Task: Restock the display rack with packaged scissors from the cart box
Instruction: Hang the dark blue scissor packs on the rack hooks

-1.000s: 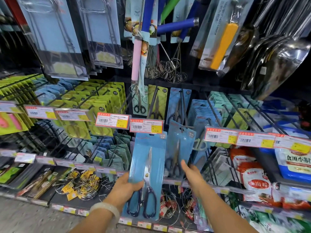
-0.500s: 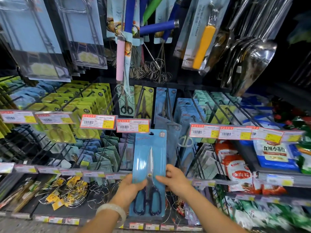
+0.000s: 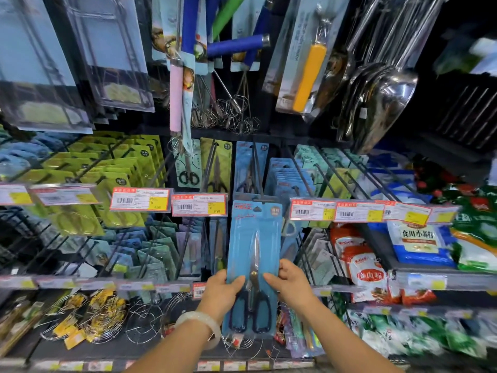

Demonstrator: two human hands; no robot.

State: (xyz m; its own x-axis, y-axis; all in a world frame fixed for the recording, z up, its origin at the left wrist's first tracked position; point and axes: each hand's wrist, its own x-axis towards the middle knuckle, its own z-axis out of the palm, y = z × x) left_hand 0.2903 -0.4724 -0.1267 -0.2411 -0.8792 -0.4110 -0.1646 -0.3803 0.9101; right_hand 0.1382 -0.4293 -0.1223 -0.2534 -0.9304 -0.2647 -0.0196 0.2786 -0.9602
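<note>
A blue card pack of dark-handled scissors (image 3: pixel 255 246) stands upright in front of the display rack. My left hand (image 3: pixel 220 292) grips its lower left edge, thumb on the front. My right hand (image 3: pixel 291 284) grips its lower right edge the same way. The pack's hang hole sits right at the tip of a black peg hook (image 3: pixel 258 179) that carries more blue scissors packs (image 3: pixel 248 168) behind it. I cannot tell whether the hole is over the peg tip. The cart box is out of view.
Price tags (image 3: pixel 199 205) line the peg ends on both sides. Green packs (image 3: pixel 118 168) hang left, pale blue packs (image 3: pixel 287 176) right. Whisks and steel scoops (image 3: pixel 382 100) hang overhead. Food bags (image 3: pixel 365 267) fill shelves at right; wire coils (image 3: pixel 105 319) lie below.
My right hand has joined my left on the pack. Both lifted it up and to the right, bringing its top to the peg between the price tags.
</note>
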